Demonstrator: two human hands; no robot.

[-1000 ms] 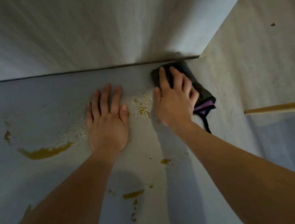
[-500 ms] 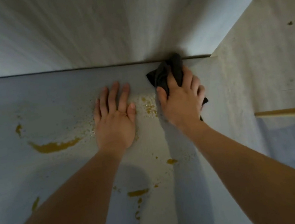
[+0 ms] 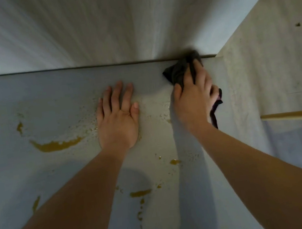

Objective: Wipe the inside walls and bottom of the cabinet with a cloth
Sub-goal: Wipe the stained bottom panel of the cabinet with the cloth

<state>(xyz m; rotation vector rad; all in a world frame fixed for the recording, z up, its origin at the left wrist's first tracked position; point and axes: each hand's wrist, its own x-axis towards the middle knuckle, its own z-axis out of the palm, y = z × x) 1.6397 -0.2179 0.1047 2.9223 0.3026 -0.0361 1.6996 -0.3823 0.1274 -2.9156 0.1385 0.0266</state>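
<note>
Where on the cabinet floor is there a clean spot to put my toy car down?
The strip along the back wall, left of the left hand and above the long yellow smear, looks bare. The patch below the wooden rod too. The right corner is crowded: the right hand holds the cloth there. Near both forearms, drips.

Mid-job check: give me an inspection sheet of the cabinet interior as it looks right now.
Surface: cabinet bottom with yellow-brown spills and splatter, mostly unwiped.
Job's things: dark cloth pressed into the back right corner, against the back wall.
Clutter: nothing seen.
Grippers: right hand grips the cloth; left hand rests flat on the bottom.
Cables: nothing seen.
Surroundings: right wall with small dark specks; a wooden rod at the right edge.
</note>
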